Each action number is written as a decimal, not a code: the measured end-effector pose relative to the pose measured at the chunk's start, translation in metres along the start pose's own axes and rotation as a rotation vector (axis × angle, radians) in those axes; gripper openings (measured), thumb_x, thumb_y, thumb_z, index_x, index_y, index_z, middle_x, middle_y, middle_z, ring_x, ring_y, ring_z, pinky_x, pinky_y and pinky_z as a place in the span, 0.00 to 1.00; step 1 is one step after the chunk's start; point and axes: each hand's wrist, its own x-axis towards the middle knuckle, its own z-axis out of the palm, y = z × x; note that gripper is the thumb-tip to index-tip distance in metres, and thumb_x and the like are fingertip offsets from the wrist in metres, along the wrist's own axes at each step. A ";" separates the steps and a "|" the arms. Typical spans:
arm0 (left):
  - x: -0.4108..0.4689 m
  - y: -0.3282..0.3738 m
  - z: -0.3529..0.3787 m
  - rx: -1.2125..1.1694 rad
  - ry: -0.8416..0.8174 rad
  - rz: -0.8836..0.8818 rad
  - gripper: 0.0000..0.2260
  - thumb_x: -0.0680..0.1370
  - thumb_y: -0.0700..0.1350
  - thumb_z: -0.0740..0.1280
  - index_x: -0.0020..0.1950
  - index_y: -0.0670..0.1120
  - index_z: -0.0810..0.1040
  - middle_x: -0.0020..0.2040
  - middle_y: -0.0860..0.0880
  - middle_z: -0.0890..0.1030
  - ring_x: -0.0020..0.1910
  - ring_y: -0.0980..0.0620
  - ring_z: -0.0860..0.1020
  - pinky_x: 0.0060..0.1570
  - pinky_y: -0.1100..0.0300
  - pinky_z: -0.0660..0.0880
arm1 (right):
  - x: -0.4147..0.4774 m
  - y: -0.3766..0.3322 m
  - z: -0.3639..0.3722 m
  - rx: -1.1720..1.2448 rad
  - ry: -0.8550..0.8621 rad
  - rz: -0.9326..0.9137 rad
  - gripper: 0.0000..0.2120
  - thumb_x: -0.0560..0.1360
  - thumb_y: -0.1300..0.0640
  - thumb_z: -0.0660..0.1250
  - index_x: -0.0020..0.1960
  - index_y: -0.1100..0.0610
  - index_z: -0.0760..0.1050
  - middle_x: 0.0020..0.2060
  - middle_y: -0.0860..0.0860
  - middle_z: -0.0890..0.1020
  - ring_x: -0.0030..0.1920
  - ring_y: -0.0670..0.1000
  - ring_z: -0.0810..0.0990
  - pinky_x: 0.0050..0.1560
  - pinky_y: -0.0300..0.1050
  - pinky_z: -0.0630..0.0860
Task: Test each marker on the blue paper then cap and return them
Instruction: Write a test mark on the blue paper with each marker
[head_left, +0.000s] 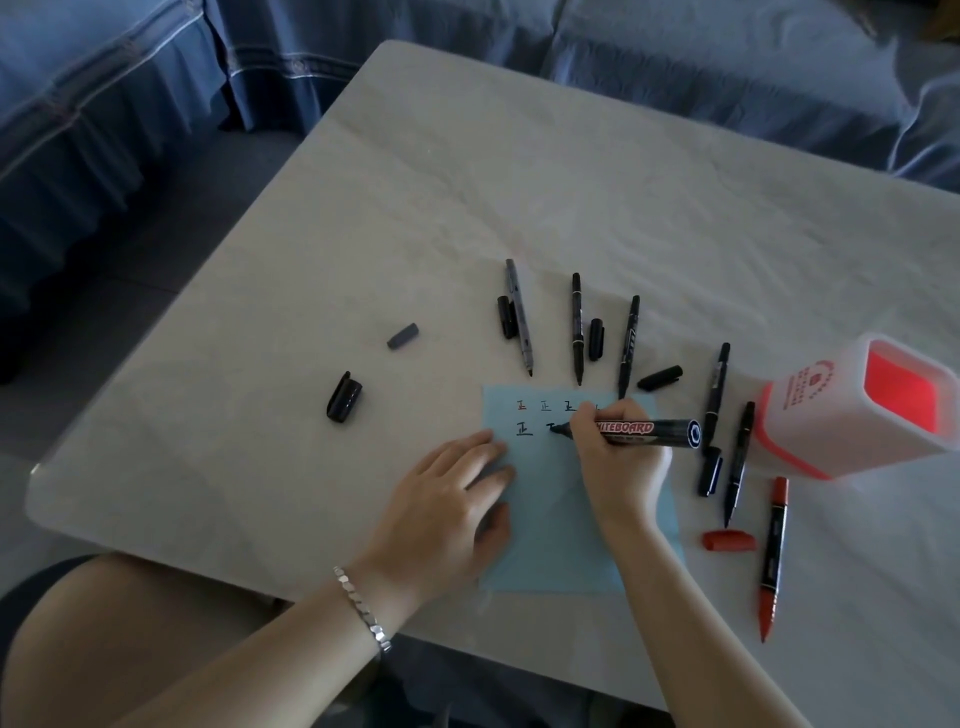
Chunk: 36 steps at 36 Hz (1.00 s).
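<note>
Two hands working: we are gripping the fat black whiteboard marker (639, 433) in our right hand (618, 467), tip on the light-blue paper sheet (561, 545); our left hand (447, 509) is lying flat, fingers spread, pinning its edge.

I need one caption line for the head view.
Right hand writes with whiteboard marker on blue paper; left hand steadies it.

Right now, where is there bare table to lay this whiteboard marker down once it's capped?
The far half of the table beyond the row of uncapped markers is bare, and so is the near-left strip between the large black cap and the left hand. It is crowded right of the blue paper, between it and the pen holder.
</note>
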 end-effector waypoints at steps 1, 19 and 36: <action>0.000 0.000 0.000 0.002 0.001 0.002 0.12 0.70 0.44 0.62 0.47 0.44 0.83 0.52 0.46 0.83 0.55 0.48 0.79 0.59 0.61 0.68 | 0.000 0.001 0.000 0.000 0.002 -0.001 0.18 0.70 0.63 0.69 0.26 0.53 0.66 0.21 0.50 0.70 0.23 0.43 0.67 0.25 0.31 0.63; 0.000 0.000 0.000 -0.002 -0.017 -0.007 0.13 0.70 0.44 0.62 0.47 0.44 0.83 0.52 0.46 0.83 0.56 0.47 0.79 0.59 0.61 0.68 | 0.001 0.005 0.000 -0.006 -0.003 -0.032 0.18 0.69 0.63 0.70 0.26 0.52 0.66 0.18 0.44 0.72 0.22 0.42 0.68 0.26 0.30 0.63; 0.000 -0.001 0.003 0.000 0.010 0.016 0.12 0.70 0.45 0.62 0.47 0.44 0.83 0.51 0.46 0.82 0.55 0.48 0.80 0.59 0.62 0.68 | -0.002 0.001 -0.003 0.081 0.105 0.053 0.13 0.68 0.58 0.66 0.27 0.52 0.68 0.20 0.47 0.72 0.25 0.45 0.69 0.32 0.39 0.69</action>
